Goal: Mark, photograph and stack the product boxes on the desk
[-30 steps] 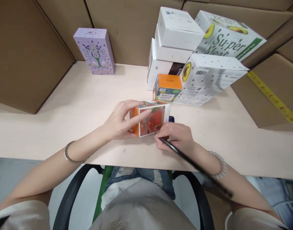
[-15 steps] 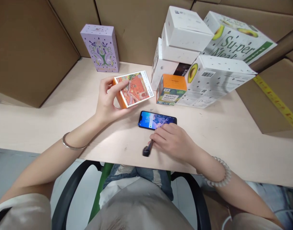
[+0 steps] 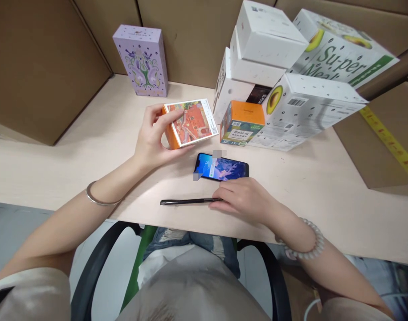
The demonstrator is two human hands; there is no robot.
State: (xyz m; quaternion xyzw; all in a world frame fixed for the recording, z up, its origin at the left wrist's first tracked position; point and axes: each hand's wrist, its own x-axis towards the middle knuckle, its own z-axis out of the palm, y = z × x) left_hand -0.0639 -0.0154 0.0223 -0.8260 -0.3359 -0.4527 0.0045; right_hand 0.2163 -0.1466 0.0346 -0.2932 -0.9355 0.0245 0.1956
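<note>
My left hand [image 3: 153, 138] grips a small orange-edged box [image 3: 192, 125] by its left side. The box is tilted, and a red and yellow picture shows on its face. Between the fingers of my right hand [image 3: 242, 199] is the right end of a slim black pen [image 3: 187, 202], which points left, low over the table. Just beyond my right hand lies a phone [image 3: 222, 167] with its screen lit blue and purple. Its lower edge is partly covered by my fingers. An orange and green box [image 3: 242, 124] stands behind the phone.
White boxes [image 3: 267, 42] are stacked at the back, beside two white cartons with avocado pictures [image 3: 311, 111]. A purple patterned box [image 3: 144, 62] stands at the back left. Brown cardboard [image 3: 40, 71] walls the table [image 3: 67, 178]. Chair armrests flank my lap.
The pen in my right hand has swung from pointing down toward me to pointing left. My left hand keeps hold of the box, nearly unmoved. The view has shifted slightly.
</note>
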